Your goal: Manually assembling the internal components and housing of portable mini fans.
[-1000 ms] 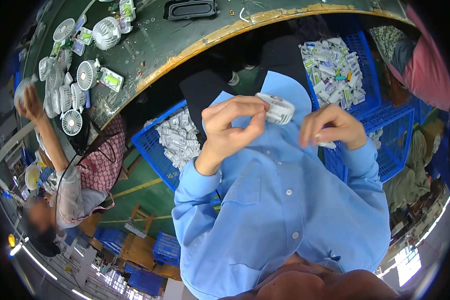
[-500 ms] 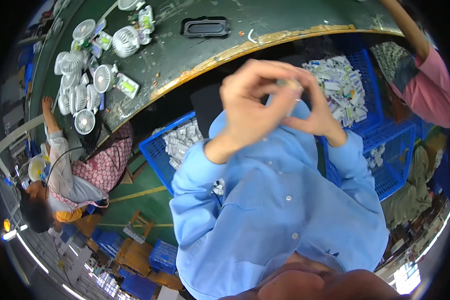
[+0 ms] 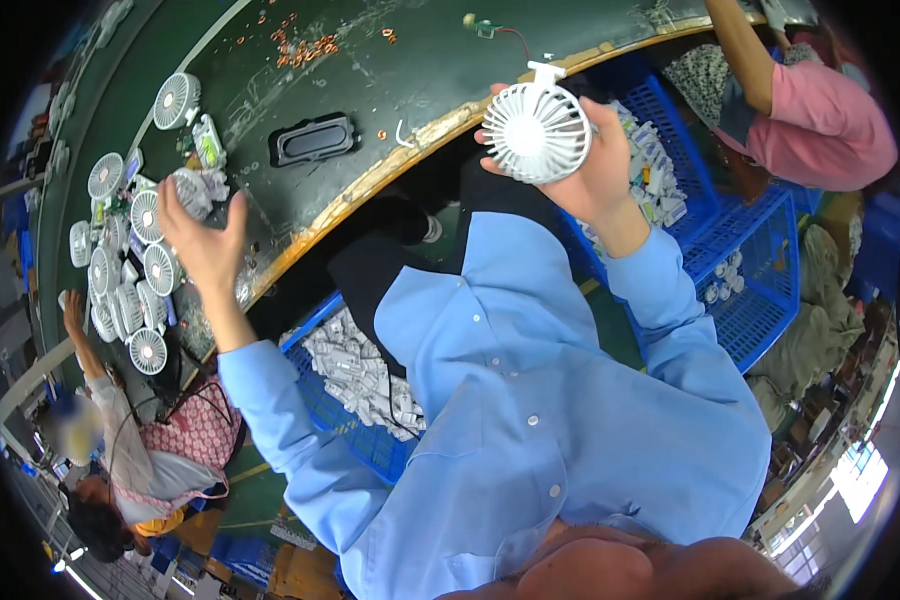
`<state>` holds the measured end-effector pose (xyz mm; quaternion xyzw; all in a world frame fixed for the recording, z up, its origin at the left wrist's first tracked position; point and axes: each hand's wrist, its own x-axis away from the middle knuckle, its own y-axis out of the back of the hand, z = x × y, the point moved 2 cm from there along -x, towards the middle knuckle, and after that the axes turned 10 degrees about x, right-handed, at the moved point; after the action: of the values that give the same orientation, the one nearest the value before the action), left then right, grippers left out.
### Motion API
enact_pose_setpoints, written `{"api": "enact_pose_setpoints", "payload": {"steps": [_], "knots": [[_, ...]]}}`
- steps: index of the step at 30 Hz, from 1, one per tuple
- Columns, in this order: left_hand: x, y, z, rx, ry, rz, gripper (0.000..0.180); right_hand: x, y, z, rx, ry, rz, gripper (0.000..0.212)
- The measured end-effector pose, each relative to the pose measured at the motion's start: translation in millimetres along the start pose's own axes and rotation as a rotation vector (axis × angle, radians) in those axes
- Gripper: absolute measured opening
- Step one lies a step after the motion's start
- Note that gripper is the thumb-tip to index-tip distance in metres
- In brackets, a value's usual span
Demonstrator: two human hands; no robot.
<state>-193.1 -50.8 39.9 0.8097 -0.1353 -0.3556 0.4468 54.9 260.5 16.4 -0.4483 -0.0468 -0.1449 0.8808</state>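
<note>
A white round fan head (image 3: pixel 537 132) with a slatted cage rests in my right hand (image 3: pixel 605 165), its fingers curled around the cage near the table's front edge. A red wire (image 3: pixel 515 40) runs from near the fan's short neck to a small green circuit board (image 3: pixel 485 29) over the table. My left hand (image 3: pixel 208 240) reaches over the left part of the table with fingers spread. Just beyond its fingers lies a white fan part (image 3: pixel 198 192); whether they touch, I cannot tell. Several white fans (image 3: pixel 125 270) with small boards lie clustered to its left.
On the green table (image 3: pixel 430 80) lie a black tray (image 3: pixel 315 140) and copper-coloured bits (image 3: pixel 305 48). Blue crates (image 3: pixel 710 190) of white parts stand below at the right, another crate (image 3: pixel 370 462) at the left. Co-workers sit at the far left and right (image 3: pixel 820 125).
My hands have parted from in front of my chest. The left has moved out over the table, fingers spread; the right now holds the fan head. The view has shifted.
</note>
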Motion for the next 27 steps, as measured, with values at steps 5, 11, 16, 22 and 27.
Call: {"api": "enact_pose_setpoints", "payload": {"steps": [5, 11, 16, 22, 27], "knots": [[-13, 5, 58, -0.210, 0.033, 0.252, 0.098, -28, 23, 38, -0.015, -0.020, -0.063, 0.073], [-28, 8, 63, -0.103, 0.031, 0.370, 0.082, -78, 92, 110, 0.304, 0.068, -0.290, 0.054], [-27, 22, 70, -0.029, 0.035, 0.351, 0.074, -137, 160, 158, 0.456, 0.148, -0.433, 0.049], [-68, 46, 40, -0.116, -0.108, 0.081, 0.065, -126, 75, 170, 0.954, 0.329, -0.766, 0.084], [-93, 96, -41, -0.127, -0.329, -0.074, 0.062, -104, 12, 89, 1.237, 0.685, -0.419, 0.065]]}}
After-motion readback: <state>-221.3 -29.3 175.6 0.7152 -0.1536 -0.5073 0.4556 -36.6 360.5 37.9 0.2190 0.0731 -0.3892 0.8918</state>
